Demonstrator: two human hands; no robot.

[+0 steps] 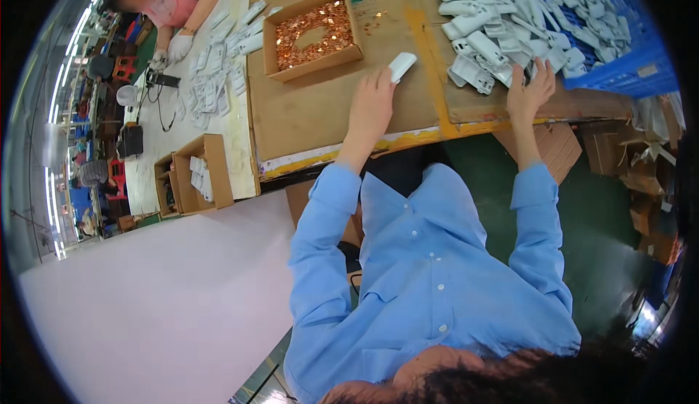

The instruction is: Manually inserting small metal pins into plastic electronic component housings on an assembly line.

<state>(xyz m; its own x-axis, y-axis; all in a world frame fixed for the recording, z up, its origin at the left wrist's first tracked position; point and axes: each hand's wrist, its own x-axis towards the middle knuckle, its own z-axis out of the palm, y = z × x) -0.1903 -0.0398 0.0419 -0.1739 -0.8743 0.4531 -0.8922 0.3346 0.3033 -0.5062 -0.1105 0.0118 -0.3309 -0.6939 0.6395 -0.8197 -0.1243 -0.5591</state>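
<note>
A white plastic housing [403, 65], long with rounded ends, sticks up past the fingertips of my left hand [373, 102], which is closed on it over the cardboard-covered table. My right hand [530, 97] reaches to the near edge of a heap of similar white plastic housings [484, 44]. Its fingers are spread at the heap, and I cannot make out any part held between them. To the left of the held housing stands a cardboard box [320, 65] filled with small copper-coloured metal pieces [313, 29].
A blue plastic crate [619, 73] lies at the right with housings spilling from it. At the left, a co-worker's gloved hand [180, 47] works beside more white parts [215, 76]. A small open carton [211, 149] sits at the near-left table edge. Cardboard boxes [644, 164] are stacked at right.
</note>
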